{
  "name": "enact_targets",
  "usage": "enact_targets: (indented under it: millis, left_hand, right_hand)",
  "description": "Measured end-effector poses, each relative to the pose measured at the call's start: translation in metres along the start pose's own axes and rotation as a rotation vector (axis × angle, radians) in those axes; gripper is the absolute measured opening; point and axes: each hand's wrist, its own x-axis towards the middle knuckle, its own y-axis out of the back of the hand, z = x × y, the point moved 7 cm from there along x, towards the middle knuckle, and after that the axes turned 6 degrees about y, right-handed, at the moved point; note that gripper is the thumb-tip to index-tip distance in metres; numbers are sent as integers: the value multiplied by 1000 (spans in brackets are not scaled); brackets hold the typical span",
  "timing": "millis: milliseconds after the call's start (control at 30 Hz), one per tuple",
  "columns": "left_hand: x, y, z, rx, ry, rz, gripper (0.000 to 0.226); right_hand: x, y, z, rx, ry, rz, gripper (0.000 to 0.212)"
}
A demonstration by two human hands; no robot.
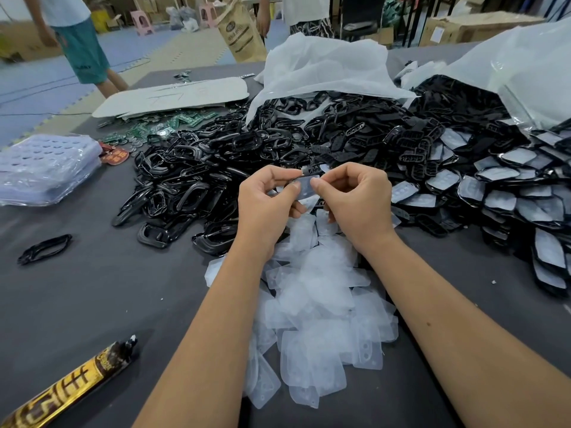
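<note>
Head view. Left hand (268, 197) and right hand (355, 199) meet above the dark table (92, 304), fingers curled. Both pinch one small black part (306, 187) faced with translucent film. The left thumb and forefinger close on its left end, the right thumb and forefinger on its right end. The part is held clear of the table, tilted, film face toward the camera. Whether the film is lifting off cannot be told.

Directly beneath the grip and running back between the forearms: a loose pile of translucent films (318, 304). Just beyond and to the left of the grip: a heap of black frames (197, 171). To the right of the grip: a heap of film-covered black panels (509, 196), spilling from a white bag (525, 57). Well left of the grip: one lone black frame (44, 248) and a stack of clear trays (46, 168). Near-left, well apart from the hands: a gold-wrapped tube (71, 387).
</note>
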Motion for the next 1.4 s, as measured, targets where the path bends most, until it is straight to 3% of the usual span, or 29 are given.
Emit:
enact_targets:
  millis: [233, 367, 467, 833, 1100, 1400]
  left_hand:
    - [2, 2, -3, -50, 35, -2, 20]
    - [1, 1, -2, -75, 44, -38, 18]
    - [-1, -3, 1, -60, 22, -70, 16]
    - [-1, -5, 0, -29, 12, -98, 15]
    - [0, -1, 0, -59, 21, -71, 20]
    - [0, 0, -2, -9, 4, -28, 12]
  right_hand:
    - [2, -3, 7, 69, -84, -57, 22]
    - [1, -10, 10, 282, -188, -177, 18]
    - [0, -13, 6, 294, -173, -244, 13]
    - [0, -15, 11, 369, -279, -229, 10]
    - [2, -15, 10, 419, -222, -242, 17]
    - [0, -14, 3, 246, -64, -211, 14]
